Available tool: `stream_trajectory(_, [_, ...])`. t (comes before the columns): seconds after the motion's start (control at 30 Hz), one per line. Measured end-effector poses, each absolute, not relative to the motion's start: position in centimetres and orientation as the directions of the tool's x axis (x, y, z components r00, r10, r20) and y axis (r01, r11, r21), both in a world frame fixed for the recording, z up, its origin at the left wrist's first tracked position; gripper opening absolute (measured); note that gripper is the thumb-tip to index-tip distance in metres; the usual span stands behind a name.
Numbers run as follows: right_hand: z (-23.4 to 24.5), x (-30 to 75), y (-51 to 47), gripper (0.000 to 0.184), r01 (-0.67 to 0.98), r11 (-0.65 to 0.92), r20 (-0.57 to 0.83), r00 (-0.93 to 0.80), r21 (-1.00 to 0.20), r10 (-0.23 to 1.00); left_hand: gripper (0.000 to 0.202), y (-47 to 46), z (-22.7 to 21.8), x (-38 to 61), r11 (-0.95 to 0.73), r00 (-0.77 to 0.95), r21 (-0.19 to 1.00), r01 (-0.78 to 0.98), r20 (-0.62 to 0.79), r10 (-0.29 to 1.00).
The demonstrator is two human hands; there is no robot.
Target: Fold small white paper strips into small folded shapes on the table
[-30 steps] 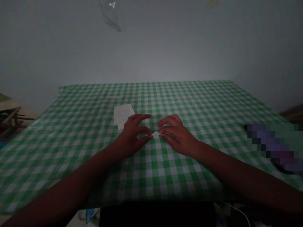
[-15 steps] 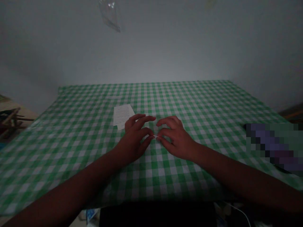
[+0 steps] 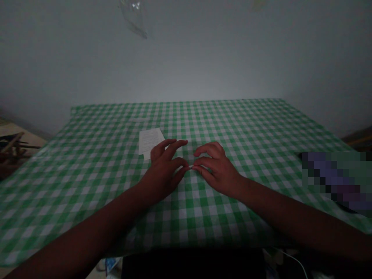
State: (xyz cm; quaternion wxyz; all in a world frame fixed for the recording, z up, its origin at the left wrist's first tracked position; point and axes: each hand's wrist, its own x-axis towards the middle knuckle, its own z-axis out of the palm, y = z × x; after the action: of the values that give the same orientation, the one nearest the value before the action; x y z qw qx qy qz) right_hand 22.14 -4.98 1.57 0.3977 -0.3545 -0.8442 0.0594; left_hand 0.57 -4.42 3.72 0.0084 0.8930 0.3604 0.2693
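Between my two hands is a tiny whitish piece [image 3: 191, 167], too small and dim to identify. My left hand [image 3: 166, 166] pinches one end of it between thumb and index finger, its other fingers raised and curved. From the other side, the thumb and index finger of my right hand [image 3: 216, 166] pinch it too, with the remaining fingers curled above. The fingertips of both hands almost meet, just over the green and white checked tablecloth [image 3: 200, 217]. Behind my left hand lie printed paper sheets [image 3: 149, 140], partly covered by its fingers.
A blurred-out dark and purple flat object [image 3: 331, 178] lies at the table's right edge. A clear plastic bag [image 3: 135, 17] hangs on the pale wall [image 3: 203, 54] behind the table. Below the front edge, a white cable [image 3: 293, 260] shows at right.
The fingertips have drawn slightly closer together, so less of the whitish piece shows. My left hand's raised fingers have shifted a little to the left.
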Motion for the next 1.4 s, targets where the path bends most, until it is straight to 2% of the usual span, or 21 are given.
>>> stream_trajectory(0.3, [1.6,22.5,-4.6,0.006,0.577,0.708,0.574,-0.441,-0.408,0.690,0.008,-4.6,3.8,0.7,-0.740,0.589,0.169,0.651,0.502,0.633])
stream_trajectory(0.57, [2.1,22.0,-5.2,0.012,0.568,0.750,0.588,-0.495,-0.339,0.640,0.004,-4.7,3.6,0.8,-0.743,0.595,0.201,0.638,0.483,0.642])
stream_trajectory(0.87, [2.2,22.4,-5.0,0.006,0.564,0.735,0.589,-0.466,-0.376,0.660,0.005,-4.4,3.6,0.8,-0.716,0.555,0.274,0.642,0.478,0.681])
stream_trajectory(1.0, [1.9,22.4,-5.0,0.003,0.592,0.718,0.604,-0.435,-0.366,0.667,0.007,-4.8,4.0,0.9,-0.698,0.556,0.205,0.686,0.471,0.685])
stream_trajectory(1.13, [2.1,22.3,-5.2,0.004,0.650,0.717,0.622,-0.460,-0.250,0.634,0.014,-5.3,4.2,0.8,-0.710,0.540,0.125,0.693,0.563,0.626])
stream_trajectory(1.27, [2.5,22.1,-5.7,0.008,0.700,0.702,0.637,-0.483,-0.131,0.601,0.014,-6.0,4.4,0.9,-0.707,0.551,-0.002,0.707,0.628,0.550])
stream_trajectory(1.4, [2.9,21.9,-6.1,0.011,0.701,0.705,0.637,-0.498,-0.103,0.588,0.007,-6.4,4.5,1.1,-0.695,0.575,-0.074,0.715,0.628,0.524])
